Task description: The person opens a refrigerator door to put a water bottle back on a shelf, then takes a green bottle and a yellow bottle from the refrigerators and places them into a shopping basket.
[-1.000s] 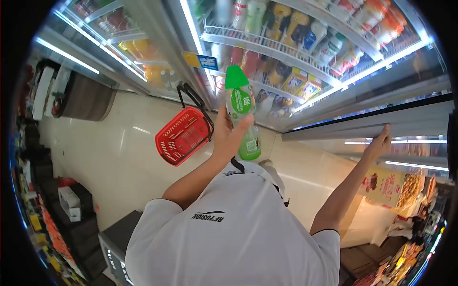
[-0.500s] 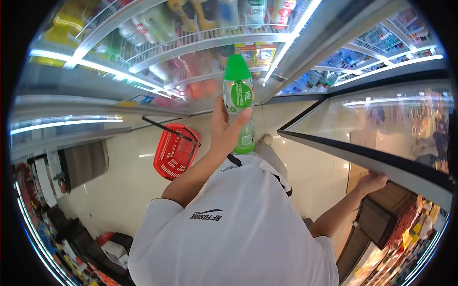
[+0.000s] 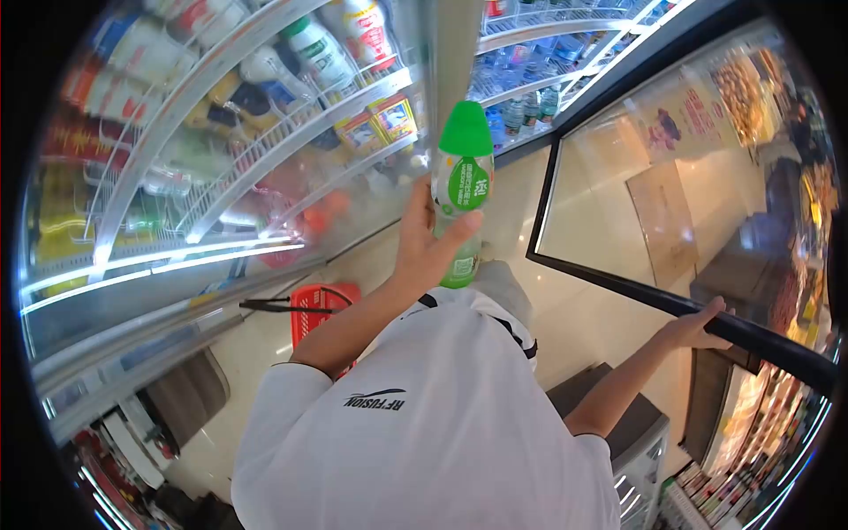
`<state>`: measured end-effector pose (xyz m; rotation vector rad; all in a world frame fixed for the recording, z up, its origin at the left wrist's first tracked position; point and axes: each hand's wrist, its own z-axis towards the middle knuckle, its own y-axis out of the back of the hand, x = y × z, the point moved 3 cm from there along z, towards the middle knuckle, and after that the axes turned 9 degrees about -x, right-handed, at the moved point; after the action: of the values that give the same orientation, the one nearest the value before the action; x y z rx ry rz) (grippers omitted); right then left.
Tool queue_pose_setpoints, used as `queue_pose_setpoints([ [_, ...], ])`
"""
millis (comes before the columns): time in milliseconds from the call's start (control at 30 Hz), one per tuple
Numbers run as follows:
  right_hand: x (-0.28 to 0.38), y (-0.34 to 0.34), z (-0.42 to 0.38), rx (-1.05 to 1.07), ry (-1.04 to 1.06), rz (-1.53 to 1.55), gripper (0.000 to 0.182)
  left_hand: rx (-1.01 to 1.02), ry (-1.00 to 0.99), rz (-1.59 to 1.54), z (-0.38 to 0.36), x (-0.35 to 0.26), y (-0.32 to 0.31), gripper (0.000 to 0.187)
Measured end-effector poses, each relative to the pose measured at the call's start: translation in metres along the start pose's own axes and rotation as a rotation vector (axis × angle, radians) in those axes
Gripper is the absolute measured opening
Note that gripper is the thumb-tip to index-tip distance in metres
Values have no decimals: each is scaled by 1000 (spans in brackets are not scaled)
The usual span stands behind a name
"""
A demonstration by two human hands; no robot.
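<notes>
Gripping green bottle [image 3: 461,190] in left hand [image 3: 424,243], right hand [image 3: 693,327] on fridge door [image 3: 707,322]

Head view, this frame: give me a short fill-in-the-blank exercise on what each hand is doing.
1. The left hand holds a bottle with a ____ cap.
2. The right hand grips the dark edge of the glass ____.
3. The ____ basket sits on the floor.

Missing words: green; door; red

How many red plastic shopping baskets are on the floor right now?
1. The red plastic shopping basket sits on the floor by the fridge, partly hidden behind the left arm; others may be out of view.
</notes>
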<state>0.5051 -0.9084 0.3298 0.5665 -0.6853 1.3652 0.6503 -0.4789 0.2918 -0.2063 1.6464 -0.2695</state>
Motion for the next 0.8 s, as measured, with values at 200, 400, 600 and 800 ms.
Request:
queue_pose_setpoints([
  [200,-45,1,42,-115,3,65,64,114,-81,39,23,11,-69,55],
  [400,-86,8,91,-63,-41,65,45,162,-11,-23,45,27,-137,53],
  [600,-118,2,133,-24,-36,71,48,144,-33,-14,65,46,-197,51],
  [800,-164,5,174,81,-27,192,52,109,26,-62,79,63,-245,47],
])
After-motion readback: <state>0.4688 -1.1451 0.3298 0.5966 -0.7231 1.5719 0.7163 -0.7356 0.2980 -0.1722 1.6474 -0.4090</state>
